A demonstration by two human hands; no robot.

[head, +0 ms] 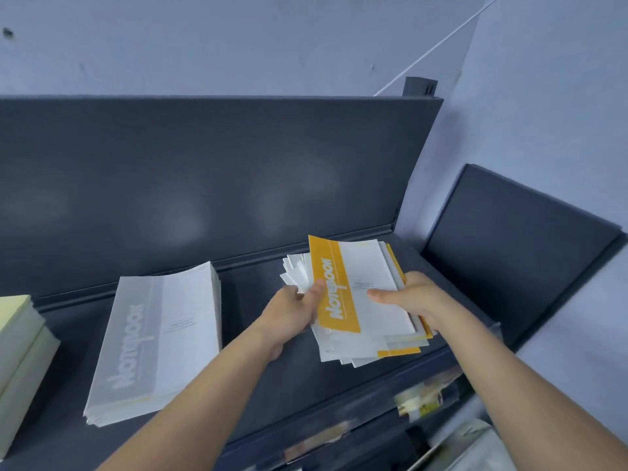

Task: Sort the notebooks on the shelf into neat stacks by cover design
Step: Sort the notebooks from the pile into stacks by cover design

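on the shelf [272, 375], left hand [295, 312] and right hand [416, 299] grip opposite sides of the yellow-topped notebook pile [370, 266], likely squaring it. grey stack [156, 334] sits apart.

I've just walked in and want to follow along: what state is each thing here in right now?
Yellow notebook: face up on top of the pile, held at both side edges.
Pile: messy, fanned out, mixed covers.
Grey stack: neat, face up, untouched.
Cream stack: squared up, untouched.
Left hand: grips the yellow notebook's left edge, thumb on top.
Right hand: grips its right edge, thumb on the cover.
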